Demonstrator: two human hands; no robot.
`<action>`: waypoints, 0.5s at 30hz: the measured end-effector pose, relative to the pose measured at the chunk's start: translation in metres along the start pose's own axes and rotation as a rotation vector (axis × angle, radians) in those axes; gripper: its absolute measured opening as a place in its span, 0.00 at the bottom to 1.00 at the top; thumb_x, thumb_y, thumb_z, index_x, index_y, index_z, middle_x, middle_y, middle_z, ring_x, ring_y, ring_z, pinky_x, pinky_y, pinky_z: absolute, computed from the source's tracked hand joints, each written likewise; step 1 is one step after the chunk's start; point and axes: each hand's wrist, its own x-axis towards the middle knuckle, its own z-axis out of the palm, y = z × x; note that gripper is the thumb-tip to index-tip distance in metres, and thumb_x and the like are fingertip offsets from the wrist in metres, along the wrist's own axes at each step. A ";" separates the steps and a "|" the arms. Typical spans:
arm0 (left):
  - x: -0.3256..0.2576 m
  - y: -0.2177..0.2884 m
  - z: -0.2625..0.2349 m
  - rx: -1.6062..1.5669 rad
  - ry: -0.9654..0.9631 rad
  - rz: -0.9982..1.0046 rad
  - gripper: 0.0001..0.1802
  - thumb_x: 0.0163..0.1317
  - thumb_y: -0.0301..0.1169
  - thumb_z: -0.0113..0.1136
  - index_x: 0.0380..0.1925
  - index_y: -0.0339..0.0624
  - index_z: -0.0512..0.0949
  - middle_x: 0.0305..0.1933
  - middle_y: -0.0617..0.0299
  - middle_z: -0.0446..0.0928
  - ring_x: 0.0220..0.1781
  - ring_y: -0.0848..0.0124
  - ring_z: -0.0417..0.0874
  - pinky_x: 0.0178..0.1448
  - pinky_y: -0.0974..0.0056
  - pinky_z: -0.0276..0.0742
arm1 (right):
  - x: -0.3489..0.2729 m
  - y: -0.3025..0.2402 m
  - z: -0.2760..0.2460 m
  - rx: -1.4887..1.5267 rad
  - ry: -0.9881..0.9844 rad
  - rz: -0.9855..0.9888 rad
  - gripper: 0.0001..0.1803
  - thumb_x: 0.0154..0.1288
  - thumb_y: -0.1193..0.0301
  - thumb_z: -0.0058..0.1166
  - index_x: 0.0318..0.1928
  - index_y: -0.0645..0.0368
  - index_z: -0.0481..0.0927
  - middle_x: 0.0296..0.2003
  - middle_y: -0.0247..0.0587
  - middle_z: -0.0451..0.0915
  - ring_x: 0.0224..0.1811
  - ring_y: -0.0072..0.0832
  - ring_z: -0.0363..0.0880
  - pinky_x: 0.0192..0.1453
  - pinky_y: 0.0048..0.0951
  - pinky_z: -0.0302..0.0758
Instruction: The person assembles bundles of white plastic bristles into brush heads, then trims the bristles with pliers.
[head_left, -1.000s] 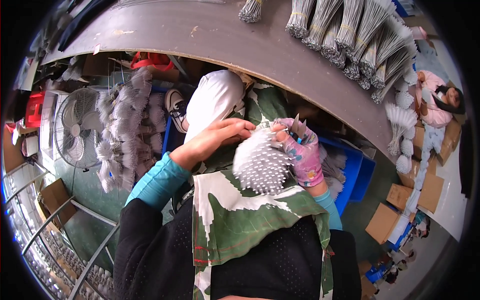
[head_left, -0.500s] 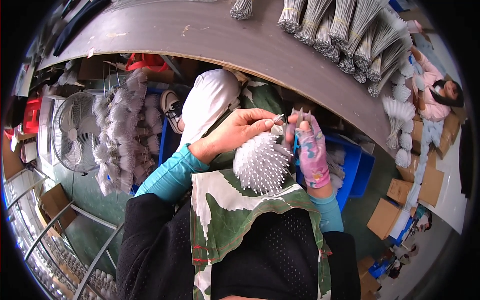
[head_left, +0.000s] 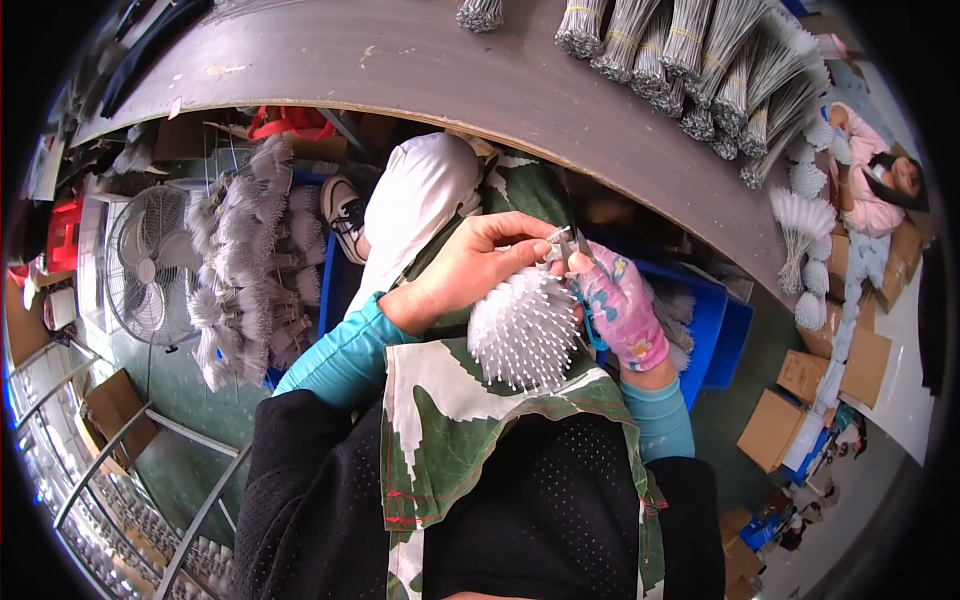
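Observation:
My left hand (head_left: 465,262) is closed around the neck of a bundle of thin wires (head_left: 522,335), whose white-tipped ends fan out in a dome toward my lap. The bound stub of the bundle pokes out past my thumb and fingertips. In a pink floral fingerless glove, my right hand (head_left: 618,305) grips a blue-handled pair of pliers (head_left: 590,318) with pointed grey jaws. These jaws are up against the stub, beside my left fingertips; whether they bite on it is too small to tell. A camouflage apron (head_left: 440,385) lies beneath the bundle.
Several bundles of silvery wires (head_left: 690,50) lie on the brown table (head_left: 400,75) ahead. Blue bins (head_left: 705,335) stand at my right. On the left are a fan (head_left: 150,265), hanging white bundles (head_left: 250,250) and a metal rack (head_left: 185,530). A person in pink (head_left: 870,190) sits far right.
My right hand has moved left and brought the pliers from beside the bundle to its stub. The glove's fingers have closed in. My left hand and the bundle have hardly moved.

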 end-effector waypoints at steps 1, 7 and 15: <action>-0.001 0.001 0.000 0.033 0.012 -0.010 0.10 0.65 0.25 0.53 0.44 0.33 0.76 0.37 0.62 0.79 0.40 0.78 0.78 0.46 0.71 0.76 | 0.000 0.001 0.000 0.008 -0.002 -0.016 0.14 0.71 0.63 0.42 0.41 0.60 0.76 0.30 0.26 0.76 0.22 0.09 0.66 0.24 0.12 0.63; -0.003 0.001 0.002 0.087 0.052 -0.004 0.09 0.65 0.24 0.53 0.43 0.33 0.76 0.37 0.63 0.79 0.40 0.78 0.78 0.46 0.71 0.76 | 0.000 0.007 0.001 0.049 0.000 -0.032 0.14 0.71 0.63 0.42 0.42 0.60 0.76 0.31 0.26 0.76 0.23 0.09 0.67 0.24 0.12 0.63; -0.003 -0.003 0.003 0.294 0.090 0.077 0.08 0.63 0.23 0.54 0.41 0.33 0.77 0.35 0.65 0.79 0.40 0.80 0.77 0.46 0.73 0.75 | -0.005 0.004 -0.001 0.214 -0.053 0.014 0.14 0.70 0.64 0.43 0.40 0.61 0.77 0.32 0.29 0.77 0.27 0.16 0.72 0.32 0.19 0.70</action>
